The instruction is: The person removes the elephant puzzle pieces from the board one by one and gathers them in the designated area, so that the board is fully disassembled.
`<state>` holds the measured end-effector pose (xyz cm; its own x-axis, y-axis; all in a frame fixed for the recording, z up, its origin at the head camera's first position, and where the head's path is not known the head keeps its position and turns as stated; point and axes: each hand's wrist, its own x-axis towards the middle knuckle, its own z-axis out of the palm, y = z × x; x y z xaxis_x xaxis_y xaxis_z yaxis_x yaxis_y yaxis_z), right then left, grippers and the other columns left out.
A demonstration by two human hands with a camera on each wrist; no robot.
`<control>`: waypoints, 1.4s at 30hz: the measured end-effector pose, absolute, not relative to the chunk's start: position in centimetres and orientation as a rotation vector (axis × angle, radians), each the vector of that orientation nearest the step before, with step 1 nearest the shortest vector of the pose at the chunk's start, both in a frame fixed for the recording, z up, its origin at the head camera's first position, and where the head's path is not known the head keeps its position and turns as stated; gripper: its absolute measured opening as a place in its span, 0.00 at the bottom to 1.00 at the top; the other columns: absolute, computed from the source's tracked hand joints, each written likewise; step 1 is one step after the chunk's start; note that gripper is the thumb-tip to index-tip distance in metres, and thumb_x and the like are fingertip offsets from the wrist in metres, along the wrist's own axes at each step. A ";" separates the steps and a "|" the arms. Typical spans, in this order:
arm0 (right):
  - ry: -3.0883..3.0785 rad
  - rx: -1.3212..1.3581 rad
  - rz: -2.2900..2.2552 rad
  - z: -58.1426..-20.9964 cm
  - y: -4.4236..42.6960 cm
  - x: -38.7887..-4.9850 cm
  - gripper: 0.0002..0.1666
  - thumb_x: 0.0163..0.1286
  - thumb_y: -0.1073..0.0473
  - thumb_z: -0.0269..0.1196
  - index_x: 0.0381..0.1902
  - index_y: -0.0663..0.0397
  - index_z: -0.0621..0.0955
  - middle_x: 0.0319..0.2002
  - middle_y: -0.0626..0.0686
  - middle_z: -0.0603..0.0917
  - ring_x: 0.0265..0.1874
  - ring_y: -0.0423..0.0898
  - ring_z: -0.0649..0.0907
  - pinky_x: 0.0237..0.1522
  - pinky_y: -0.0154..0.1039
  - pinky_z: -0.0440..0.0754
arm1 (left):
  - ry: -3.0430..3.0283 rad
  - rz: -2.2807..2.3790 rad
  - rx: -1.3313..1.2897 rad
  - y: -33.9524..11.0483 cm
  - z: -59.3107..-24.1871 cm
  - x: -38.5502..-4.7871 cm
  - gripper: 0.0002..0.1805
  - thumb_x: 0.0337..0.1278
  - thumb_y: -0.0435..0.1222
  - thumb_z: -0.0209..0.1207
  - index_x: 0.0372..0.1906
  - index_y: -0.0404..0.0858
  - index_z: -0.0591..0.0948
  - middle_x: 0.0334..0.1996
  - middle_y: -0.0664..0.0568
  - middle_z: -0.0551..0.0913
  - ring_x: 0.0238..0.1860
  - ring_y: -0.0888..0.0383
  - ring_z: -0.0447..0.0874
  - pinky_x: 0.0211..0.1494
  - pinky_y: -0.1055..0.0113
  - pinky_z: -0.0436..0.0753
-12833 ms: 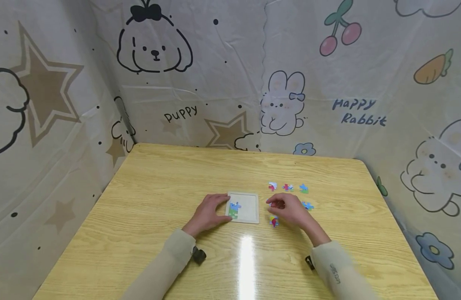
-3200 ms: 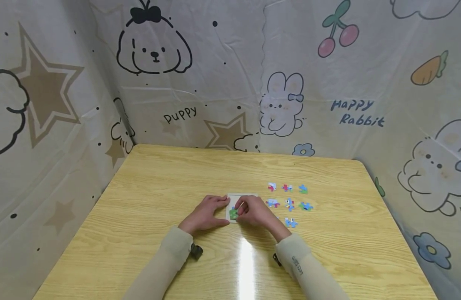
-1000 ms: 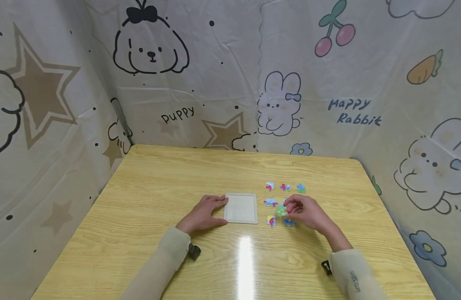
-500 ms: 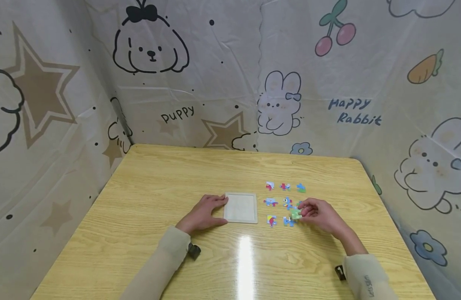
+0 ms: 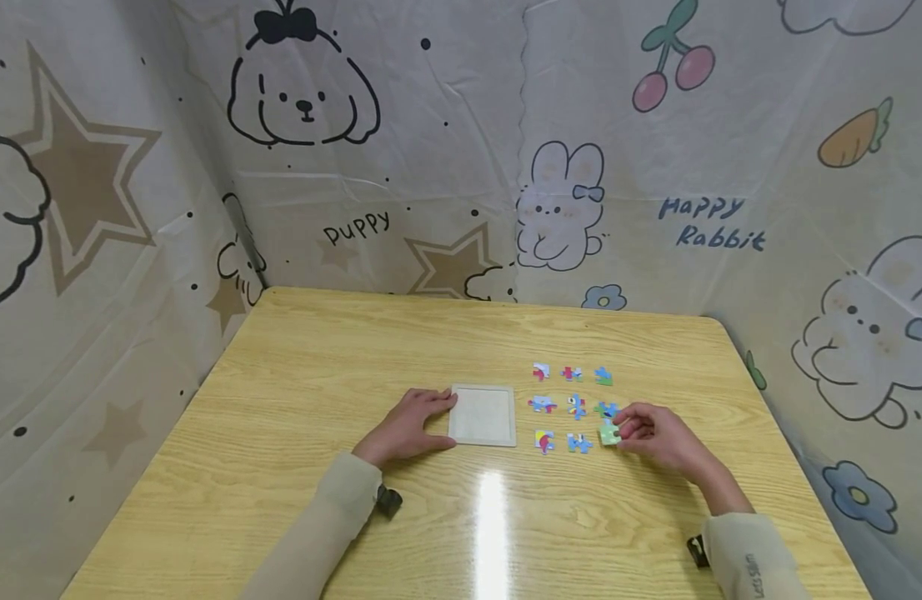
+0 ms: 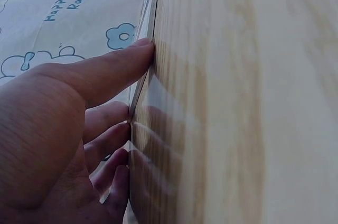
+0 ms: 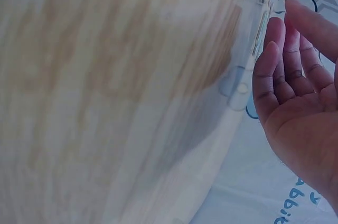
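At the right end of the lowest row of pieces, my right hand (image 5: 659, 435) pinches a green puzzle piece (image 5: 609, 433) between thumb and fingers, low over the table. In the right wrist view the thumb meets the fingertips, while the piece itself is hard to make out. My left hand (image 5: 408, 429) rests at the left side of a square, light puzzle tray (image 5: 515, 417), touching its near and far left corners with thumb and fingers spread. Bare inside, the tray lies flat. From the left wrist, the thumb (image 6: 113, 71) looks straight against the thin edge.
Several jigsaw pieces lie in rows right of the tray, among them a yellow-and-red piece (image 5: 543, 441), a blue-and-white piece (image 5: 578, 443) and a blue-green piece (image 5: 603, 376). The wooden table (image 5: 341, 350) backs onto a printed cloth (image 5: 446, 167).
The tray held a few joined pieces earlier; now it is bare. My right hand has carried the green piece rightward from the tray, past the other pieces. My left hand stays put.
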<state>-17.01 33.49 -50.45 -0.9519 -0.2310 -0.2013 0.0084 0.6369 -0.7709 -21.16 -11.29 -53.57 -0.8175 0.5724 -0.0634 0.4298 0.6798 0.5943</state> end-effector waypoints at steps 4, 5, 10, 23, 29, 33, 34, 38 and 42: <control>2.574 -0.173 -1.203 -50.7 33.7 -17.0 0.17 0.68 0.68 0.70 0.53 0.64 0.81 0.40 0.56 0.84 0.37 0.45 0.82 0.38 0.33 0.83 | 2.656 0.838 0.808 -11.4 -53.6 -21.2 0.43 0.64 0.52 0.68 0.79 0.41 0.67 0.79 0.45 0.66 0.77 0.41 0.60 0.78 0.43 0.65; 2.571 -0.171 -1.202 -50.7 33.8 -16.9 0.17 0.68 0.68 0.70 0.52 0.64 0.81 0.40 0.56 0.84 0.37 0.46 0.82 0.38 0.34 0.83 | 2.656 0.838 0.806 -11.4 -53.6 -21.2 0.43 0.64 0.52 0.68 0.79 0.41 0.67 0.79 0.46 0.66 0.78 0.41 0.60 0.78 0.43 0.65; 2.553 -0.162 -1.206 -50.8 33.9 -16.8 0.16 0.67 0.68 0.70 0.52 0.65 0.81 0.39 0.56 0.83 0.36 0.46 0.81 0.37 0.33 0.82 | 2.650 0.853 0.799 -11.3 -53.8 -21.3 0.43 0.64 0.53 0.68 0.79 0.41 0.67 0.79 0.46 0.65 0.78 0.41 0.59 0.78 0.43 0.65; 2.520 -0.147 -1.197 -51.3 34.1 -17.3 0.16 0.66 0.68 0.71 0.50 0.65 0.81 0.38 0.55 0.82 0.34 0.45 0.79 0.34 0.33 0.79 | 2.649 0.834 0.765 -11.1 -53.7 -21.2 0.44 0.63 0.53 0.68 0.79 0.44 0.67 0.80 0.47 0.65 0.78 0.43 0.59 0.78 0.45 0.65; 2.518 -0.132 -1.186 -51.2 34.0 -17.4 0.16 0.64 0.69 0.72 0.49 0.65 0.82 0.38 0.56 0.83 0.35 0.46 0.79 0.33 0.33 0.79 | 2.647 0.863 0.786 -11.2 -53.7 -21.1 0.44 0.63 0.51 0.69 0.78 0.41 0.67 0.79 0.45 0.65 0.77 0.41 0.60 0.77 0.43 0.65; 2.531 -0.151 -1.169 -51.2 34.1 -17.3 0.17 0.64 0.69 0.73 0.49 0.67 0.82 0.38 0.57 0.83 0.35 0.47 0.78 0.32 0.33 0.78 | 2.651 0.858 0.791 -11.1 -53.7 -21.1 0.43 0.63 0.51 0.69 0.79 0.41 0.67 0.79 0.45 0.65 0.77 0.41 0.61 0.77 0.43 0.65; 2.533 -0.156 -1.163 -51.1 34.1 -17.2 0.17 0.64 0.69 0.73 0.49 0.67 0.82 0.38 0.57 0.83 0.35 0.47 0.78 0.32 0.33 0.78 | 2.651 0.857 0.791 -11.1 -53.7 -21.1 0.43 0.63 0.51 0.69 0.79 0.41 0.67 0.79 0.46 0.65 0.77 0.41 0.60 0.77 0.44 0.65; 2.546 -0.153 -1.140 -51.1 34.1 -17.3 0.17 0.63 0.69 0.73 0.48 0.66 0.83 0.38 0.56 0.84 0.35 0.47 0.79 0.33 0.32 0.78 | 2.650 0.864 0.787 -11.1 -53.6 -21.1 0.43 0.63 0.51 0.69 0.78 0.41 0.68 0.79 0.45 0.66 0.77 0.41 0.60 0.77 0.43 0.65; 2.549 -0.148 -1.127 -51.2 34.0 -17.4 0.17 0.62 0.68 0.74 0.48 0.66 0.83 0.38 0.55 0.84 0.35 0.48 0.79 0.34 0.32 0.78 | 2.654 0.865 0.782 -11.1 -53.5 -21.1 0.43 0.63 0.51 0.69 0.78 0.41 0.68 0.78 0.44 0.66 0.77 0.41 0.61 0.77 0.43 0.66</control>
<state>-17.38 34.02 -51.20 -0.9337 -0.2326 -0.2722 0.0447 0.6786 -0.7332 -21.07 -11.10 -53.51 -0.8273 0.5584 -0.0619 0.4146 0.6811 0.6035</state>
